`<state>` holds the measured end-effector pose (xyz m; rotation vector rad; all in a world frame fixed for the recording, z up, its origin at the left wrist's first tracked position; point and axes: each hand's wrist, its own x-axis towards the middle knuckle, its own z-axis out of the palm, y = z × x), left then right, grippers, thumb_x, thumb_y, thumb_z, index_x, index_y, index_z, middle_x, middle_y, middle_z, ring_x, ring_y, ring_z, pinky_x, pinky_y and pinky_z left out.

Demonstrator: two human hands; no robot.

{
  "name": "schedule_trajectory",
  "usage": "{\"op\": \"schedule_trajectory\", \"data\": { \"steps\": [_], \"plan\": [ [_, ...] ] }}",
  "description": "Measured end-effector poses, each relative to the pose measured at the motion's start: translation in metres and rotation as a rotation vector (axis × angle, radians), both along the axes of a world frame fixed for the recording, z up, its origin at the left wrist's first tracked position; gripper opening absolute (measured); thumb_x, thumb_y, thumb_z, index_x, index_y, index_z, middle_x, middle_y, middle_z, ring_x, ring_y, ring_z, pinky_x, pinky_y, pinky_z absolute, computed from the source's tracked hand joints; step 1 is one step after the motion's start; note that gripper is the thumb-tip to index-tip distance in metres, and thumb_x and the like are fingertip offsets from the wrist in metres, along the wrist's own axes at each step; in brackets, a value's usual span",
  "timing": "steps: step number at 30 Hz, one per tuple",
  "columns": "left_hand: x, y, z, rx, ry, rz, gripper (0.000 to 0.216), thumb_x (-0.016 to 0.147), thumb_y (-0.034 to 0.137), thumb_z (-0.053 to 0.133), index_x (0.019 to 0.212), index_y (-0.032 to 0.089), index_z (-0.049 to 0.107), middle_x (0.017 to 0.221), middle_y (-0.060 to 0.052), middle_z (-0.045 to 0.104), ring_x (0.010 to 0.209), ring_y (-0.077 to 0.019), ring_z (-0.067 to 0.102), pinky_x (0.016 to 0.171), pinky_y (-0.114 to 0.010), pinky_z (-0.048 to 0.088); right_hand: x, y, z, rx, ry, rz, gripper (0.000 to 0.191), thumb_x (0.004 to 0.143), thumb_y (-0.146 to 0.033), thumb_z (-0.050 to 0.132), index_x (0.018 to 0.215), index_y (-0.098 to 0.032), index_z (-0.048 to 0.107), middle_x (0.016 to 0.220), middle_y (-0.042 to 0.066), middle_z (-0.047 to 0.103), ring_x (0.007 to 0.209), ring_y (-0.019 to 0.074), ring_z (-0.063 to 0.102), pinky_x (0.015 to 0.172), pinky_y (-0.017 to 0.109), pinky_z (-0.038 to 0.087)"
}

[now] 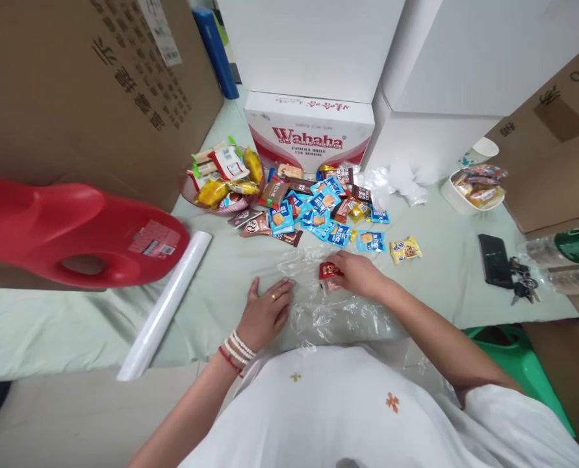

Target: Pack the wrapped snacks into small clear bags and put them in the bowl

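Note:
My left hand (266, 313) lies flat with fingers stretched out on a clear plastic bag (318, 312) spread on the pale green cloth. My right hand (358, 273) is closed around a small red snack packet (329, 271) at the bag's upper edge. Just beyond lies a heap of wrapped snacks (318, 208), mostly blue and brown packets. A yellow cookie packet (405, 249) lies apart to the right of my right hand.
A pink bowl of snacks (221, 182) stands at the back left, a white bowl (474, 192) at the right. A red jug (79, 234), a plastic roll (167, 305), a Wahaha box (308, 130), cardboard boxes, a phone (494, 260), keys and bottles surround the area.

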<state>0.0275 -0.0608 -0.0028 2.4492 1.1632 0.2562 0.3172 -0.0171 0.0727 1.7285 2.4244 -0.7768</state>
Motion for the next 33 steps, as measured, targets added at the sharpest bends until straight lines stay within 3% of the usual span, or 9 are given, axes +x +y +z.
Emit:
{"op": "schedule_trajectory", "data": {
  "steps": [3, 8, 11, 15, 21, 25, 30, 33],
  "plan": [
    [-0.005, 0.009, -0.002, -0.013, -0.003, 0.003, 0.032, 0.088, 0.011, 0.043, 0.107, 0.024, 0.066, 0.147, -0.012, 0.062, 0.14, -0.0299, 0.055, 0.119, -0.077, 0.009, 0.012, -0.004, -0.001, 0.029, 0.081, 0.03, 0.042, 0.094, -0.025, 0.066, 0.135, -0.022, 0.059, 0.126, 0.01, 0.065, 0.107, 0.0227, 0.066, 0.083, 0.028, 0.045],
    [-0.011, 0.006, 0.002, 0.099, -0.028, -0.01, 0.052, 0.071, 0.007, 0.05, 0.117, 0.022, 0.067, 0.157, -0.014, 0.053, 0.152, -0.033, 0.039, 0.122, -0.072, 0.012, 0.015, -0.02, -0.009, 0.016, -0.081, 0.099, 0.045, 0.095, -0.025, 0.061, 0.14, -0.022, 0.055, 0.14, 0.012, 0.059, 0.102, 0.0244, 0.068, 0.074, 0.029, 0.045],
    [-0.007, -0.004, 0.005, 0.18, -0.049, -0.1, 0.073, 0.065, 0.008, 0.053, 0.135, 0.028, 0.062, 0.161, -0.009, 0.048, 0.158, -0.0345, 0.026, 0.124, -0.072, -0.002, 0.009, -0.024, -0.016, 0.028, -0.14, 0.094, 0.046, 0.098, -0.022, 0.054, 0.144, -0.024, 0.051, 0.141, 0.013, 0.058, 0.103, 0.0244, 0.068, 0.075, 0.03, 0.046],
    [-0.005, -0.01, -0.005, 0.083, -0.051, -0.177, 0.093, 0.06, 0.009, 0.052, 0.15, 0.028, 0.048, 0.159, -0.01, 0.05, 0.152, -0.0335, 0.039, 0.12, -0.072, -0.015, 0.018, -0.025, -0.011, 0.045, -0.113, 0.065, 0.047, 0.098, -0.026, 0.056, 0.145, -0.024, 0.051, 0.138, 0.012, 0.06, 0.104, 0.0238, 0.068, 0.076, 0.029, 0.046],
    [-0.015, -0.007, -0.02, 0.054, -0.074, -0.176, 0.089, 0.06, 0.012, 0.05, 0.148, 0.024, 0.048, 0.158, -0.012, 0.051, 0.151, -0.032, 0.04, 0.122, -0.071, -0.01, 0.018, -0.033, 0.004, 0.07, -0.033, 0.025, 0.05, 0.094, -0.026, 0.061, 0.144, -0.025, 0.051, 0.134, 0.01, 0.061, 0.105, 0.023, 0.067, 0.076, 0.028, 0.046],
    [-0.017, -0.012, -0.013, 0.114, -0.12, -0.129, 0.082, 0.06, 0.013, 0.051, 0.141, 0.024, 0.056, 0.158, -0.012, 0.051, 0.155, -0.0341, 0.032, 0.124, -0.071, -0.003, -0.002, -0.039, -0.006, -0.01, -0.082, 0.039, 0.055, 0.094, -0.024, 0.061, 0.147, -0.023, 0.049, 0.141, 0.013, 0.057, 0.103, 0.0248, 0.069, 0.075, 0.031, 0.049],
    [-0.011, -0.028, -0.004, 0.153, -0.18, -0.131, 0.078, 0.061, 0.007, 0.05, 0.136, 0.026, 0.06, 0.156, -0.007, 0.055, 0.158, -0.0293, 0.026, 0.127, -0.067, -0.002, 0.006, -0.045, -0.006, -0.078, -0.012, 0.027, 0.09, 0.084, -0.031, 0.077, 0.161, -0.028, 0.03, 0.161, 0.015, 0.036, 0.118, 0.0293, 0.064, 0.088, 0.037, 0.052],
    [-0.007, -0.033, -0.004, 0.103, -0.182, -0.146, 0.082, 0.061, 0.008, 0.052, 0.14, 0.027, 0.057, 0.157, -0.007, 0.054, 0.158, -0.0306, 0.027, 0.126, -0.068, -0.007, 0.011, -0.045, -0.003, -0.06, 0.018, 0.096, 0.079, 0.089, -0.03, 0.073, 0.159, -0.03, 0.037, 0.156, 0.013, 0.043, 0.119, 0.0276, 0.064, 0.09, 0.036, 0.052]
  ]
}}
